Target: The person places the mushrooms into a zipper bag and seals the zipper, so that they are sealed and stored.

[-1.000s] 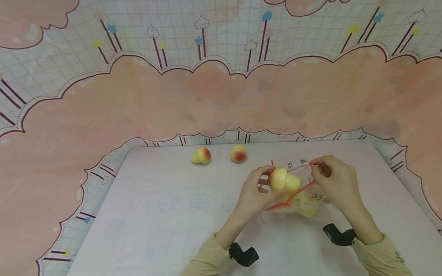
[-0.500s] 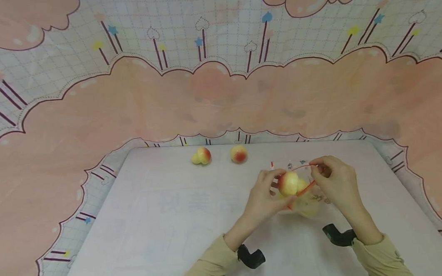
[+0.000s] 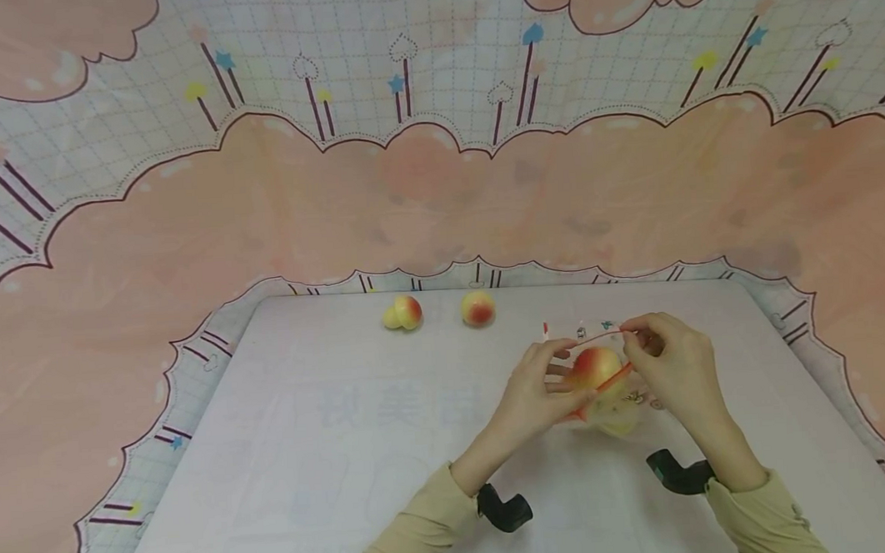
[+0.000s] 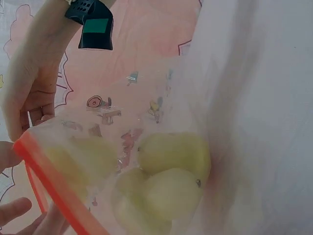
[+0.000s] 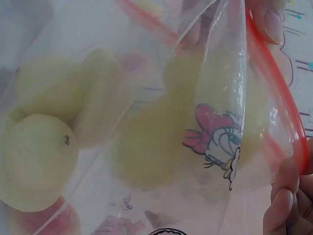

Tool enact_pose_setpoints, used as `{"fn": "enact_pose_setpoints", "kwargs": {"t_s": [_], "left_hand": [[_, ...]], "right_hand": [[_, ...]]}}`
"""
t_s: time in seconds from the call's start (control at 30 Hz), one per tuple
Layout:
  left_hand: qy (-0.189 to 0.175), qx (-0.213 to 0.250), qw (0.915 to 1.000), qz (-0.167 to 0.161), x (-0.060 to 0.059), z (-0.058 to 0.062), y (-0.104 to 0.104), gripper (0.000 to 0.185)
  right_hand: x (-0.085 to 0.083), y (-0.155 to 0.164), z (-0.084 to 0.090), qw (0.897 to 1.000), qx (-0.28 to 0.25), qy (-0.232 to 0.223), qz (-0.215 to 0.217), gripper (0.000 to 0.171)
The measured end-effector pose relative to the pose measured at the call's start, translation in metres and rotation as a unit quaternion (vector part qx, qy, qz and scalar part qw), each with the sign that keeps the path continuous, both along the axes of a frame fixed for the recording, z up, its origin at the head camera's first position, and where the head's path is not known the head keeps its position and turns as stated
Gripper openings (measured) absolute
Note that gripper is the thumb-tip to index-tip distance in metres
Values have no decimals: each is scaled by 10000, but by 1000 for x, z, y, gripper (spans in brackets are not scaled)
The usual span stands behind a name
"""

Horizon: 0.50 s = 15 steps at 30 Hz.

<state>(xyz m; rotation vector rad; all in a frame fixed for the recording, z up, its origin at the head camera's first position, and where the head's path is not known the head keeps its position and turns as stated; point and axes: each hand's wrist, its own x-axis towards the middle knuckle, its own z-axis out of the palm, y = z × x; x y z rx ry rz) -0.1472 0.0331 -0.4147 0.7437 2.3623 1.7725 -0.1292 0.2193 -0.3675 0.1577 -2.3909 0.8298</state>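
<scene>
Nearest the camera, the left hand [image 3: 540, 388] is seen with its fingers curled round a red-and-yellow peach [image 3: 596, 366], which is held right at the mouth of the clear zip bag [image 3: 616, 401]. Just beyond the peach, the right hand [image 3: 668, 365] is clamped in a pinch on the bag's far orange rim [image 3: 603, 336], so the mouth is kept lifted and spread. Inside the bag, pale yellow fruit [image 4: 171, 178] is already packed low, as shown through the printed plastic in both wrist views.

For this step to be done well, the rim should be kept taut and high by the pinch, so that the near orange strip [image 4: 54, 188] is not dragged inward by the peach. The peach is best eased over that strip and let go only once it is clear of the seal, above the fruit within.

Farther off from the bag, toward the table's [image 3: 331, 449] back edge, two more peaches [image 3: 403, 312] [image 3: 477, 308] are left lying apart.
</scene>
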Motion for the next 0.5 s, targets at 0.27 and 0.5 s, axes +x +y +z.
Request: {"fn": "enact_pose_setpoints", "kwargs": {"t_s": [0.27, 0.5], "left_hand": [[-17, -29, 10000, -67, 0, -2, -2, 52], [326, -166, 9993, 30, 0, -4, -9, 39]], "right_hand": [[0, -1, 0, 10000, 15, -62, -26, 8], [0, 0, -1, 10000, 25, -20, -52, 9]]}}
